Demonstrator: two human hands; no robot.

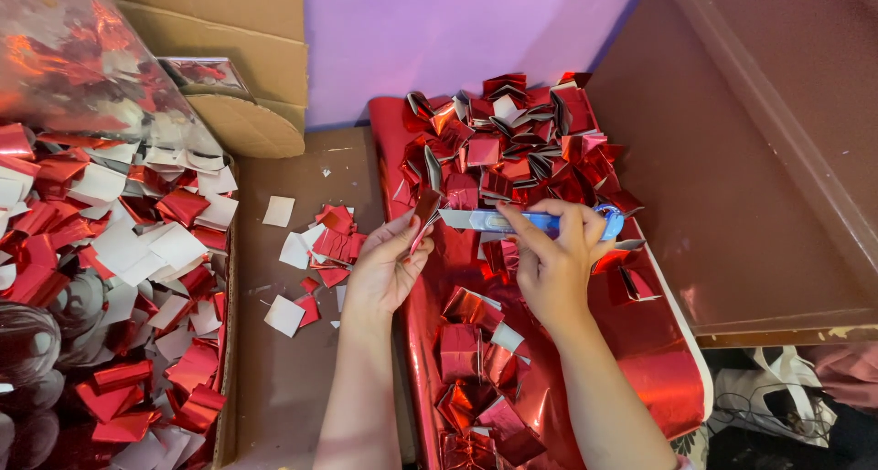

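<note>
My left hand (384, 267) pinches a small folded piece of red foil paper (424, 212) by its lower edge. My right hand (555, 258) grips a blue-handled utility knife (535, 221), its blade pointing left toward the folded piece. Both hands hover over a long sheet of shiny red foil (658, 342) spread on the surface. A heap of folded red foil pieces (512, 141) lies just beyond the hands, and a few more folded pieces (471, 351) sit between my forearms.
A cardboard box (224, 369) on the left brims with red and white cut squares (119, 251). Loose squares (315, 251) lie on the brown surface beside it. A clear bag of foil (82, 58) and cardboard (247, 49) stand at back left. A brown ledge (759, 141) runs along the right.
</note>
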